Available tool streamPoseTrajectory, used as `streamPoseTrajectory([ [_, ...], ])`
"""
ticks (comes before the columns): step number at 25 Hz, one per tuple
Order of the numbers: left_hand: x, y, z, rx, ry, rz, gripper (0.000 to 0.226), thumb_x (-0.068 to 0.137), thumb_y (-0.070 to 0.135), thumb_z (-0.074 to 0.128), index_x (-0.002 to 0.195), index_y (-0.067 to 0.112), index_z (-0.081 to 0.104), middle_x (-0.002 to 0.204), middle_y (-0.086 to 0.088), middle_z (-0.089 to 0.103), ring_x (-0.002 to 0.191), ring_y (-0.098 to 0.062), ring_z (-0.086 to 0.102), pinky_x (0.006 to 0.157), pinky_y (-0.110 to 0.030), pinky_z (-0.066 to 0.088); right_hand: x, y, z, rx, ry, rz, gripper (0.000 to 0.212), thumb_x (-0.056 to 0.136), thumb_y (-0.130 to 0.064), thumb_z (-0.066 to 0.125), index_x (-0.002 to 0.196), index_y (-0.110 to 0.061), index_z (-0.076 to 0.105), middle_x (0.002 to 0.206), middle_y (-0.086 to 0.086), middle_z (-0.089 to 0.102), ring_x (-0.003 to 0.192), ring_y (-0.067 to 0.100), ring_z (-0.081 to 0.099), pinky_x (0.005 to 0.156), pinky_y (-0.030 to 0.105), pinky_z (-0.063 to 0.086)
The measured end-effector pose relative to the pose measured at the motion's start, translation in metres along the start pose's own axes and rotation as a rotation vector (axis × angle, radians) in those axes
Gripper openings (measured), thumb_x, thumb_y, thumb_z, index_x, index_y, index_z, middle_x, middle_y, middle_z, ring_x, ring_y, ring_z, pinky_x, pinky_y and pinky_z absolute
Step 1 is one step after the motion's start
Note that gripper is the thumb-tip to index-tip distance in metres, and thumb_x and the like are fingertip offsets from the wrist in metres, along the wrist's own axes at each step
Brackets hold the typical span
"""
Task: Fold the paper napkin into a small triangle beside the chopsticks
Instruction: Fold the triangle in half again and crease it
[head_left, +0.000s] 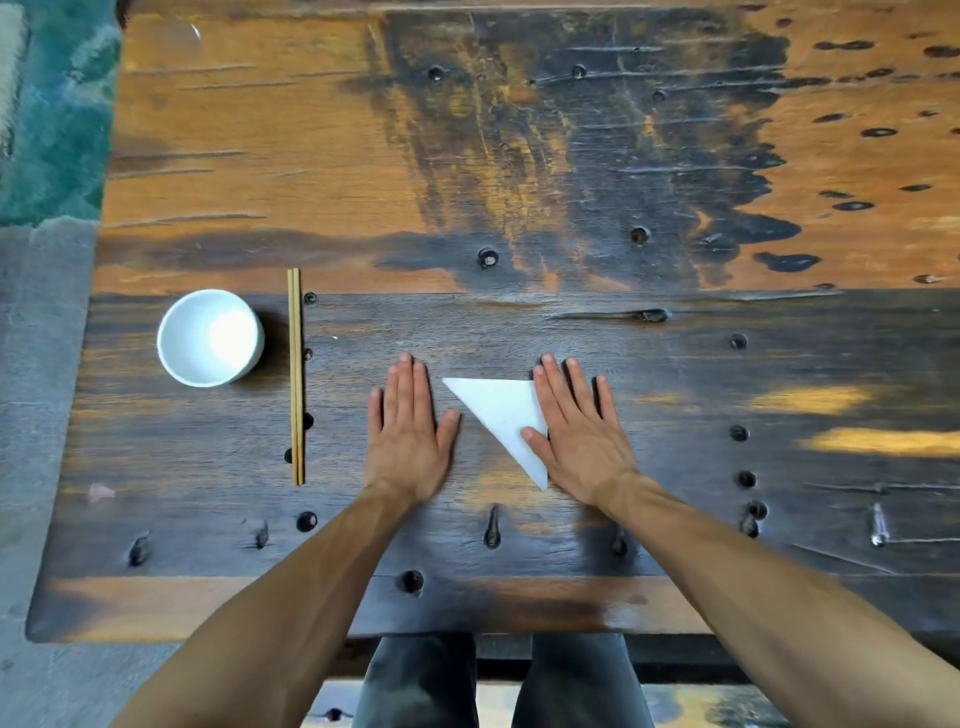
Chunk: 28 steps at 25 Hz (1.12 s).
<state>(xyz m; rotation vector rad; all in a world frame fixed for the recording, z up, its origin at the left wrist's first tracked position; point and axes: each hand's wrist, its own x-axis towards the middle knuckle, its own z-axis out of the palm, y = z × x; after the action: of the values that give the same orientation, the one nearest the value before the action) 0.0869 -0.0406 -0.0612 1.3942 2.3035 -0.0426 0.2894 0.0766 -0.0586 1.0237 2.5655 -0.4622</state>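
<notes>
we've got the napkin (501, 413) already folded to a white triangle, lying flat on the dark wood table (571, 182) betw. our two hands, w/ one straight edge along its far side and the point aimed toward the near edge. our right hand (579, 436) lies flat, fingers straight, its thumb and inner edge resting on the napkin's right side, prob. to press the crease so the paper doesn't spring back. our left hand (410, 441) is flat on bare wood just left of the napkin, apart from it, gripping nothing (likely just bracing). the chopsticks (296, 376) lie paired and straight further left, running near to far, w/ a white bowl (210, 338) on their left. the triangle sits well right of the chopsticks, our left hand in the gap, so we judge it may need sliding closer or one more fold to count as small.
</notes>
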Motion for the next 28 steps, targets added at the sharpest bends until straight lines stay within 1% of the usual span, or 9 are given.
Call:
streamPoseTrajectory([
  [2, -0.001, 0.013, -0.002, -0.001, 0.026, 0.119, 0.07, 0.1, 0.057, 0.001, 0.153, 0.014, -0.015, 0.162, -0.005, -0.019, 0.147, -0.017, -0.021, 0.12, -0.041, -0.009, 0.001, -0.004, 0.001, -0.037, 0.028, -0.043, 0.071, 0.1, -0.056, 0.011, 0.155, -0.016, -0.011, 0.163, -0.001, -0.017, 0.148, 0.021, -0.02, 0.119, 0.049, -0.011],
  [5, -0.008, 0.041, 0.013, 0.119, -0.07, 0.415, 0.069, 0.099, 0.057, -0.003, 0.152, 0.015, -0.016, 0.163, -0.004, -0.016, 0.146, -0.014, -0.024, 0.121, -0.042, -0.008, 0.002, -0.003, 0.005, -0.07, -0.05, -0.075, 0.07, 0.099, -0.056, 0.004, 0.154, -0.017, -0.016, 0.161, -0.003, -0.024, 0.147, 0.02, -0.024, 0.119, 0.051, -0.01],
  [7, -0.007, 0.04, 0.017, 0.163, -0.073, 0.375, 0.069, 0.097, 0.057, -0.007, 0.152, 0.015, -0.017, 0.162, -0.002, -0.02, 0.146, -0.015, -0.025, 0.121, -0.042, -0.007, 0.003, 0.001, 0.006, -0.062, -0.063, -0.068, 0.069, 0.099, -0.056, 0.004, 0.153, -0.019, -0.019, 0.16, -0.004, -0.027, 0.146, 0.019, -0.027, 0.119, 0.051, -0.011],
  [12, 0.012, -0.005, -0.004, 0.074, -0.024, 0.035, 0.069, 0.098, 0.056, -0.003, 0.151, 0.014, -0.019, 0.159, -0.004, -0.025, 0.147, -0.018, -0.021, 0.12, -0.041, -0.01, 0.003, -0.001, 0.003, -0.061, -0.077, -0.062, 0.069, 0.099, -0.056, 0.003, 0.151, -0.019, -0.023, 0.159, -0.005, -0.03, 0.145, 0.019, -0.03, 0.119, 0.051, -0.012],
  [14, 0.01, 0.0, -0.01, 0.074, 0.003, 0.118, 0.069, 0.1, 0.055, -0.001, 0.152, 0.012, -0.018, 0.16, -0.005, -0.024, 0.147, -0.018, -0.021, 0.121, -0.042, -0.008, 0.004, -0.001, 0.003, -0.063, -0.084, -0.062, 0.069, 0.099, -0.056, 0.002, 0.151, -0.02, -0.025, 0.159, -0.005, -0.031, 0.144, 0.019, -0.031, 0.119, 0.051, -0.012],
  [18, -0.008, 0.035, 0.013, 0.196, -0.075, 0.43, 0.069, 0.1, 0.054, 0.0, 0.153, 0.012, -0.013, 0.161, -0.004, -0.019, 0.148, -0.018, -0.019, 0.121, -0.048, 0.004, 0.005, 0.0, 0.005, -0.07, -0.089, -0.069, 0.07, 0.098, -0.058, 0.002, 0.151, -0.02, -0.025, 0.158, -0.005, -0.031, 0.144, 0.018, -0.032, 0.119, 0.051, -0.013],
  [22, -0.005, 0.021, 0.011, 0.181, -0.078, 0.274, 0.07, 0.097, 0.055, -0.005, 0.153, 0.014, -0.015, 0.161, -0.002, -0.02, 0.147, -0.018, -0.02, 0.121, -0.046, -0.004, 0.004, 0.001, 0.007, -0.057, -0.073, -0.066, 0.071, 0.099, -0.057, 0.004, 0.152, -0.018, -0.022, 0.16, -0.003, -0.028, 0.145, 0.02, -0.029, 0.119, 0.05, -0.014],
  [25, -0.002, 0.011, 0.006, 0.236, -0.075, 0.292, 0.071, 0.096, 0.056, -0.007, 0.154, 0.013, -0.011, 0.163, -0.003, -0.013, 0.149, -0.02, -0.012, 0.121, -0.049, 0.0, -0.006, 0.0, 0.008, -0.063, -0.083, -0.057, 0.071, 0.099, -0.057, 0.006, 0.152, -0.016, -0.021, 0.159, -0.001, -0.029, 0.146, 0.022, -0.028, 0.119, 0.05, -0.014],
  [28, 0.001, 0.012, -0.001, 0.197, -0.06, 0.312, 0.068, 0.1, 0.054, 0.004, 0.155, 0.014, 0.003, 0.164, -0.005, 0.002, 0.151, -0.025, 0.001, 0.12, -0.053, 0.004, -0.014, 0.006, 0.006, -0.082, -0.096, -0.089, 0.071, 0.099, -0.057, 0.009, 0.151, -0.018, -0.021, 0.159, -0.002, -0.029, 0.146, 0.024, -0.027, 0.118, 0.05, -0.015],
])
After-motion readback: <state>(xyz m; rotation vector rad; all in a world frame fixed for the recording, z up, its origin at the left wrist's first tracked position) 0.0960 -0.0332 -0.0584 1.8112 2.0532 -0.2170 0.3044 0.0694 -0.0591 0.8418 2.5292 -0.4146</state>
